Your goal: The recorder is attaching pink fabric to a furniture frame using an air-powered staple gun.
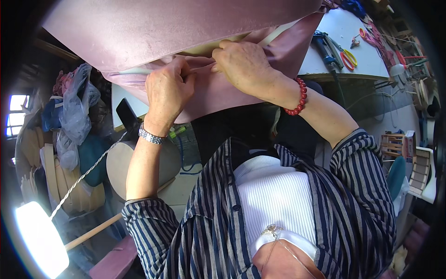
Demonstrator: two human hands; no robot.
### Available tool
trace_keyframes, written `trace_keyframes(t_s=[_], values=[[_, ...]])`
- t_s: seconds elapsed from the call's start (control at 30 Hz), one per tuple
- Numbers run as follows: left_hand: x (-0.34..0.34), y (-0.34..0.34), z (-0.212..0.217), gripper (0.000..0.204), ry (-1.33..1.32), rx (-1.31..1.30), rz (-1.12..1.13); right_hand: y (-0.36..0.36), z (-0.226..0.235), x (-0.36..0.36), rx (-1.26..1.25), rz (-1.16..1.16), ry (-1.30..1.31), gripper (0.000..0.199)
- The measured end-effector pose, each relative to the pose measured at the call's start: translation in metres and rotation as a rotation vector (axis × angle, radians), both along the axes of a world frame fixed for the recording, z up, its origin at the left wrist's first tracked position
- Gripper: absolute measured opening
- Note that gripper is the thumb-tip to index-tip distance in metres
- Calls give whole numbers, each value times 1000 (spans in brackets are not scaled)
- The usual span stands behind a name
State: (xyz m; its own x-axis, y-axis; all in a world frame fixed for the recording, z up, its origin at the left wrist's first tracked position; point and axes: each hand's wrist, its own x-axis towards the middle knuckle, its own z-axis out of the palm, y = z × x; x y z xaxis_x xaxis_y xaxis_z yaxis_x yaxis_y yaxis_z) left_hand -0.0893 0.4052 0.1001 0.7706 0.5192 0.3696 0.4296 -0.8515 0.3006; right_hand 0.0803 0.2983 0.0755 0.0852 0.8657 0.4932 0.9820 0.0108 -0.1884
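Observation:
A large upholstered piece covered in smooth pink fabric [181, 28] lies in front of me, partly over a white tabletop. Along its near side the cover gapes, and a yellowish strip of padding [209, 47] shows in the opening. My left hand [168, 88], with a metal watch on its wrist, is closed on the folded fabric edge. To its right, my right hand [244, 67] pinches the same cloth near the padding, a red bead bracelet on its wrist. The fingertips of both hands are partly hidden in the folds.
On the white table [334, 30] at right lie a dark power tool [324, 49] with a cord and scissors [347, 59] with red and yellow handles. A phone [127, 115] leans at the table's left corner. A bright lamp [42, 239] glows at lower left, below hanging plastic bags [75, 111].

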Motion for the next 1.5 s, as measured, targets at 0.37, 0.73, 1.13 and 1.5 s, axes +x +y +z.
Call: trace_keyframes(t_s=[0.37,0.73,1.13,1.5], values=[[8,-28,-8,21,-40,472,-196,9,38,-3,-532,-131,172,19],[-6,-43,-30,47,-125,260,-88,45,24,9,-362,124,-206,30],[0,-43,-38,45,-210,273,-60,27,45,18,-479,154,206,22],[13,-77,-64,45,-254,265,-53,5,-5,40,-316,11,-44,30]])
